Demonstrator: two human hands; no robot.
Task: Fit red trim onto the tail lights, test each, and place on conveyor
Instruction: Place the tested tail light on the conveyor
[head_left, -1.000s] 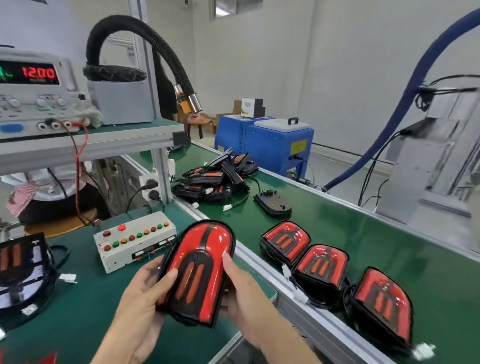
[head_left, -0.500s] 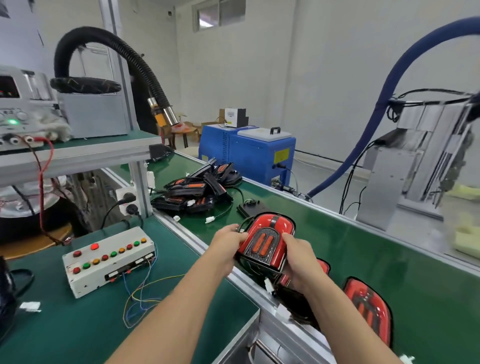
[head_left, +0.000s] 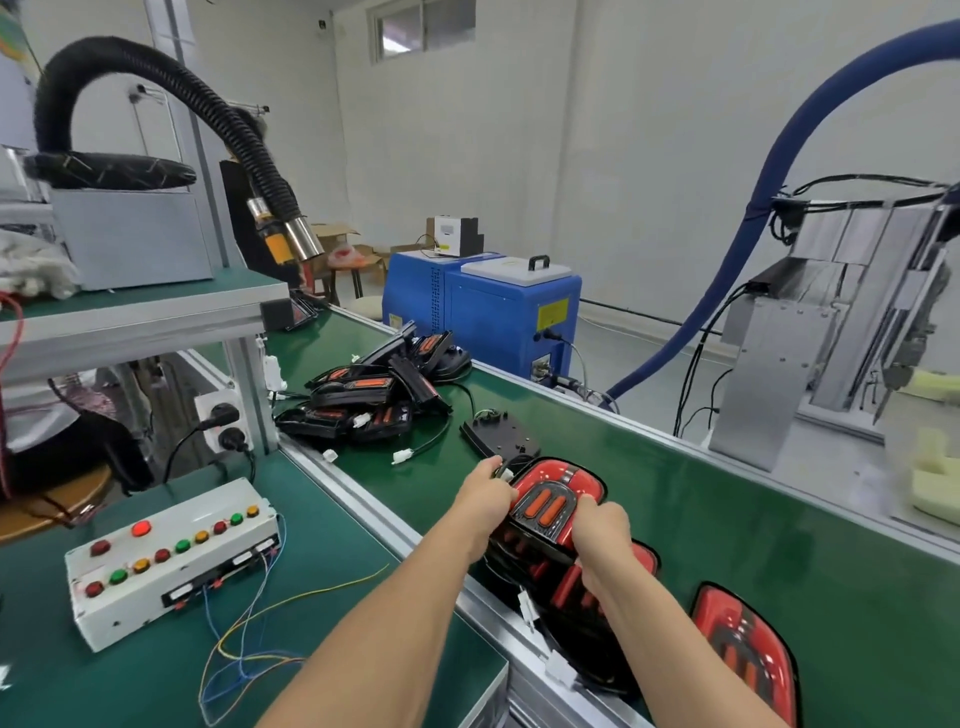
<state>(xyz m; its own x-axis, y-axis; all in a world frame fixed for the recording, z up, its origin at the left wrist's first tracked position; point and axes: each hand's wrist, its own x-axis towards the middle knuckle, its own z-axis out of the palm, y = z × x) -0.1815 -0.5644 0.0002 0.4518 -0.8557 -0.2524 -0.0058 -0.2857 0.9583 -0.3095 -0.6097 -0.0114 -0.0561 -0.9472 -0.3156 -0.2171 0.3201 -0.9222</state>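
Observation:
A tail light with red trim (head_left: 553, 499) sits low over the green conveyor belt (head_left: 727, 519), held from both sides. My left hand (head_left: 485, 496) grips its left edge, and my right hand (head_left: 602, 535) grips its right edge. It partly covers another red-trimmed tail light (head_left: 566, 587) lying under it on the belt. A third finished tail light (head_left: 748, 649) lies to the right, near the bottom edge. Farther up the belt is a pile of untrimmed black tail lights (head_left: 374, 395), and a single black backplate (head_left: 498, 436) with its cable.
A white test box with coloured buttons (head_left: 171, 556) and loose wires stands on the green bench at left. A shelf with a black extraction hose (head_left: 171, 88) rises behind it. A blue machine (head_left: 488, 301) and a grey machine (head_left: 810, 343) stand beyond the conveyor.
Both hands carried the tail light from over the bench, right and forward, onto the conveyor. It now sits lower, over the row of finished lights.

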